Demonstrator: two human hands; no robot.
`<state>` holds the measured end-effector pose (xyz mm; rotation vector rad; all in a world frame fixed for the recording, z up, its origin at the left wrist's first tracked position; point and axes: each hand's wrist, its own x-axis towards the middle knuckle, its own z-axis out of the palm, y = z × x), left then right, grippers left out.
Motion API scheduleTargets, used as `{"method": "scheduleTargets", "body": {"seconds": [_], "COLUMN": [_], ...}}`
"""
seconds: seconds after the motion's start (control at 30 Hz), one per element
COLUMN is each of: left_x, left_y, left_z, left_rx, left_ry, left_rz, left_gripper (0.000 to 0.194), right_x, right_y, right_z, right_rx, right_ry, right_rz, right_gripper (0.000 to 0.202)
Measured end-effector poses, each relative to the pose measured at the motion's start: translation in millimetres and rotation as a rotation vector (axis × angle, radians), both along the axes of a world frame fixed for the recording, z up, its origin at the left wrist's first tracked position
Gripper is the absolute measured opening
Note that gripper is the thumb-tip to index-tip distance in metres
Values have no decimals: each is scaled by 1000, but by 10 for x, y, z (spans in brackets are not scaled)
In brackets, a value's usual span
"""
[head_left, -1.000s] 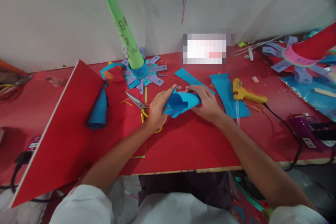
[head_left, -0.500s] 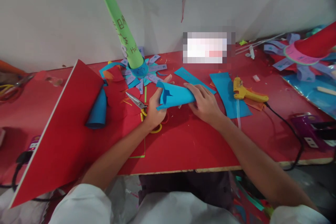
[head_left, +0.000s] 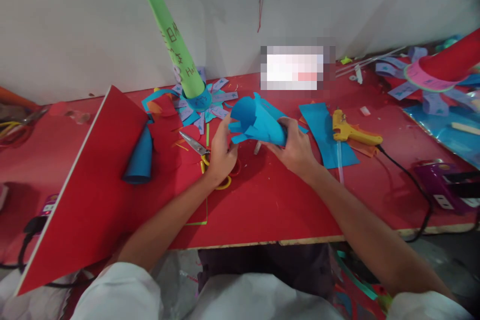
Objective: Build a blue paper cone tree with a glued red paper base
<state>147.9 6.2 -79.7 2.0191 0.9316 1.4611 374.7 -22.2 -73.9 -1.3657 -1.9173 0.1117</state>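
Note:
A rolled blue foam cone (head_left: 264, 122) with cut tabs round its wide end is held between both hands above the red table. My left hand (head_left: 223, 152) grips the tabbed end, which opens toward the left. Wrapped round the narrower right end is my right hand (head_left: 294, 145). Scissors (head_left: 197, 146) with yellow and red handles lie under my left hand. Blue foam pieces (head_left: 324, 135) and a yellow glue gun (head_left: 354, 132) rest to the right of my right hand.
A green cone (head_left: 176, 45) with a star top stands at the back. On the left are a tilted red board (head_left: 86, 185) and a blue cone (head_left: 140, 160). A red cone craft (head_left: 450, 67) and a purple power socket (head_left: 444, 187) are at the right.
The blue cone has turned so its tabbed opening faces more up and toward the camera, and its tabs are spread wider. Both hands have shifted their hold slightly.

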Motion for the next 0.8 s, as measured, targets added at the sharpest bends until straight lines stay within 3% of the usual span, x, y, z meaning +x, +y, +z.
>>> {"method": "scheduleTargets", "body": {"seconds": [0.1, 0.17, 0.37, 0.8], "left_x": [-35, -50, -49, -3], "left_y": [-24, -47, -54, -52], "left_z": [63, 97, 143, 64], "left_rx": [21, 56, 232, 159], "left_ry": [-52, -17, 119, 147], "left_rz": [59, 66, -2, -49], "left_gripper": [70, 71, 60, 72], "right_x": [24, 40, 63, 38], "right_y": [27, 43, 45, 33], "right_z": [43, 64, 57, -39], "right_rx": [42, 56, 19, 9], "right_ry": [-30, -44, -29, 28], "right_rz": [4, 16, 34, -16], "right_gripper": [29, 22, 28, 40]}}
